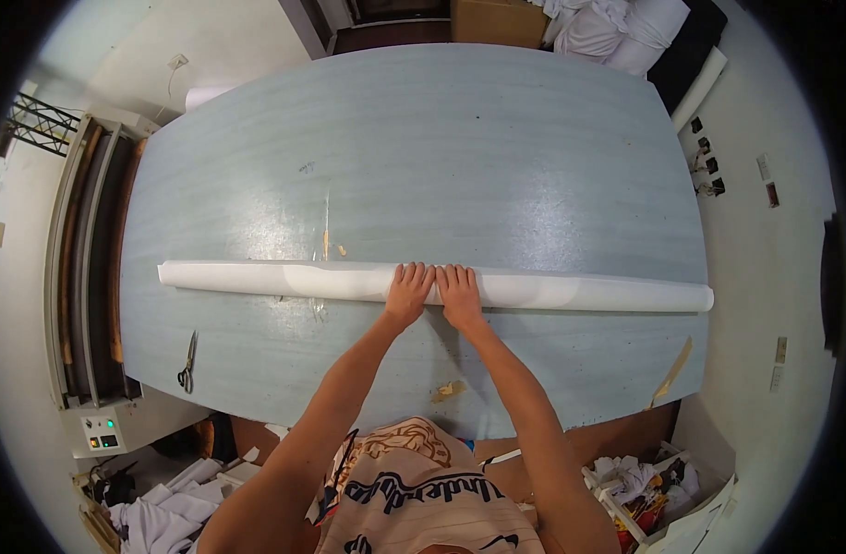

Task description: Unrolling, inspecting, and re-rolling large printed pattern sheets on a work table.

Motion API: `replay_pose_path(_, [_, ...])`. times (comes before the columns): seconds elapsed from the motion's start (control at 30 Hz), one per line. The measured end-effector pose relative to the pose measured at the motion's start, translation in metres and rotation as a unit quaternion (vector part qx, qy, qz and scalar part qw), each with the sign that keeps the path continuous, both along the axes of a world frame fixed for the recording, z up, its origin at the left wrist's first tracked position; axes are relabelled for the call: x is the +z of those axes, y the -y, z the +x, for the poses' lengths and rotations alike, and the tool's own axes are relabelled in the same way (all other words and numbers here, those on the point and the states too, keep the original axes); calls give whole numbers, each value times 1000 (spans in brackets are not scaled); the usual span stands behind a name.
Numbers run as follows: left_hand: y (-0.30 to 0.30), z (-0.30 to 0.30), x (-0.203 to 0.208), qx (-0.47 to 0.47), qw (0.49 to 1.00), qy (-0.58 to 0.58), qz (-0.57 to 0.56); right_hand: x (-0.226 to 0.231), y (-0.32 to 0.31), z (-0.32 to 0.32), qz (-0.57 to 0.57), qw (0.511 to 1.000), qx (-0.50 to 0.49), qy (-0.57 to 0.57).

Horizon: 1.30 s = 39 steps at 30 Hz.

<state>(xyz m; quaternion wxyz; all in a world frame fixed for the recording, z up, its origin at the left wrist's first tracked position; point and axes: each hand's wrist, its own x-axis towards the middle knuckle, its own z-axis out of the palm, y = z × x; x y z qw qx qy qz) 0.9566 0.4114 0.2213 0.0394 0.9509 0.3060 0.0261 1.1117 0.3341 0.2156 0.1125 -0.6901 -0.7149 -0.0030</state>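
Observation:
A long white roll [571, 290], of paper or fabric, lies crosswise on the pale blue table [423, 138]. Near the roll's middle, my left hand [409, 294] and my right hand [459, 294] sit side by side, almost touching. The fingers of both curl over the top of the roll and grip it; the thumbs are mostly hidden. Black-handled scissors [188, 363] rest on the table at the near left, apart from my hands.
Along the left edge stands a roller machine [89, 258] with a control panel [101, 434]. Wrapped white bundles [617, 37] and a cardboard box [499, 22] are beyond the far edge. Crates of scraps [640, 489] stand at the lower right. Brown tape [672, 371] marks the tabletop.

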Motion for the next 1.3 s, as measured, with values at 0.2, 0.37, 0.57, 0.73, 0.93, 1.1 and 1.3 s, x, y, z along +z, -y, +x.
replay_pose_path(0.2, [-6,-24,-13,19,999,32,23,2,-8,-15,23,999,19,-45])
replay_pose_path(0.37, [20,-31,9,63,993,101,-25,-8,-8,-6,35,992,27,-118])
replay_pose_path(0.57, [132,-136,39,158,969,154,-113,6,0,-35,14,999,33,-11])
replay_pose_path(0.73, [236,-232,0,258,940,144,-169,18,-2,-52,-7,999,28,27])
replay_pose_path(0.93, [286,-274,18,399,888,185,-138,2,5,-54,19,999,20,41])
replay_pose_path(1.1, [311,-312,13,382,867,124,-293,9,17,-56,-24,998,39,53])
replay_pose_path(1.3, [378,-384,14,459,836,137,-267,7,34,-95,-106,984,-22,140])
